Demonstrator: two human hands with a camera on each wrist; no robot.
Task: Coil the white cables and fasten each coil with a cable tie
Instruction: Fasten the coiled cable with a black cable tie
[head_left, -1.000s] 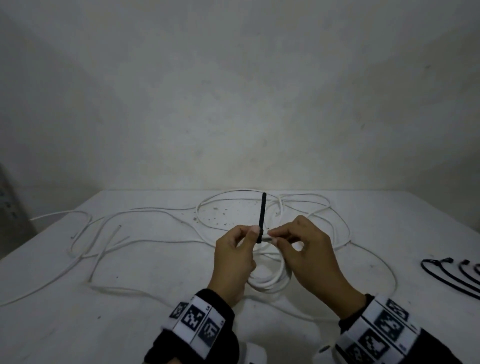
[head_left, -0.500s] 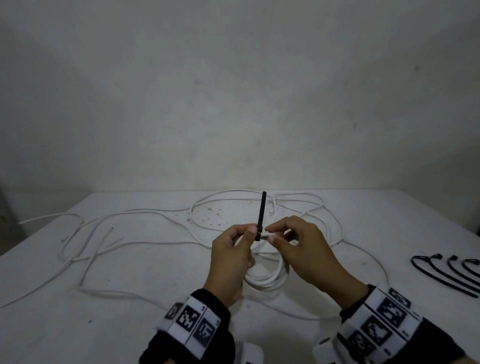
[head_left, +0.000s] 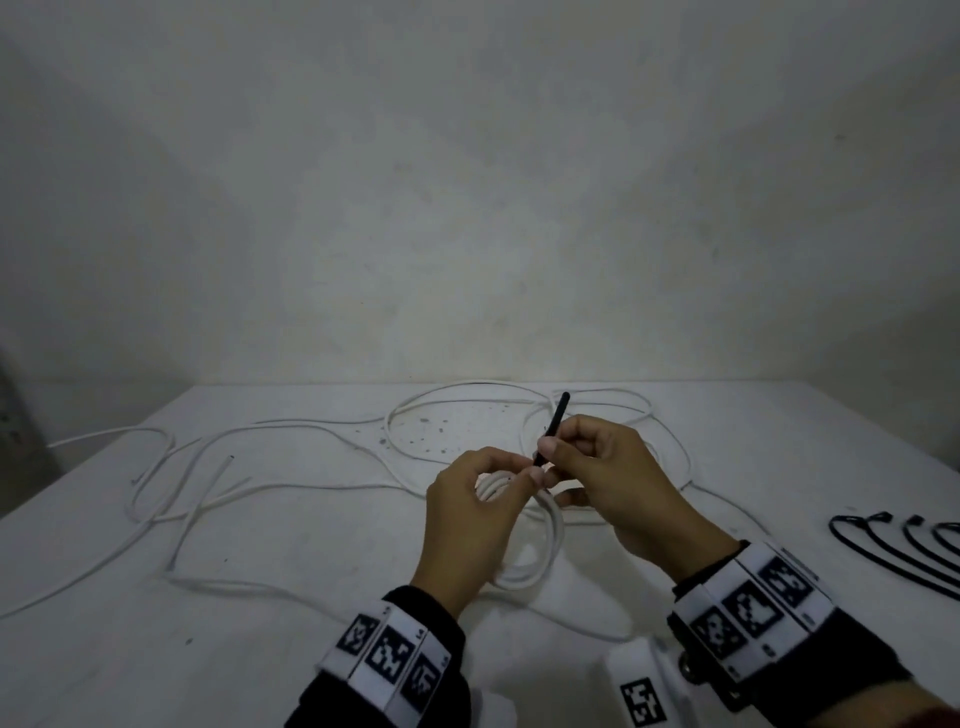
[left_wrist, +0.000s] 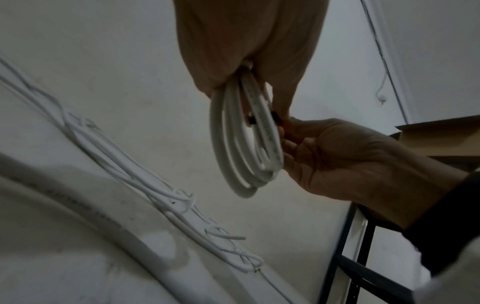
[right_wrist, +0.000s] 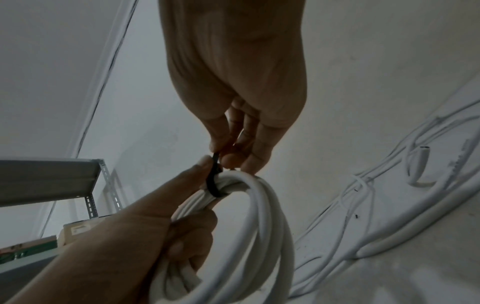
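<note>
A small coil of white cable (head_left: 551, 540) hangs over the table between both hands. My left hand (head_left: 522, 472) grips the coil's top, thumb against the black cable tie (head_left: 555, 423) that wraps the bundle. My right hand (head_left: 546, 448) pinches the tie's tail just above the coil, and the tail sticks up and leans right. In the right wrist view the tie (right_wrist: 213, 185) loops tightly round the strands of the coil (right_wrist: 262, 226). From the left wrist the coil (left_wrist: 240, 144) is seen edge-on, and the tie (left_wrist: 276, 118) shows as a dark band at its side.
Several loose white cables (head_left: 270, 470) sprawl across the white table (head_left: 130, 649) from the left to behind my hands. Spare black cable ties (head_left: 904, 545) lie at the right edge. A bare wall stands close behind the table.
My right hand has shifted from beside the tie's head up onto its tail. The tail, upright before, now leans to the right. The coil has stayed in my left hand.
</note>
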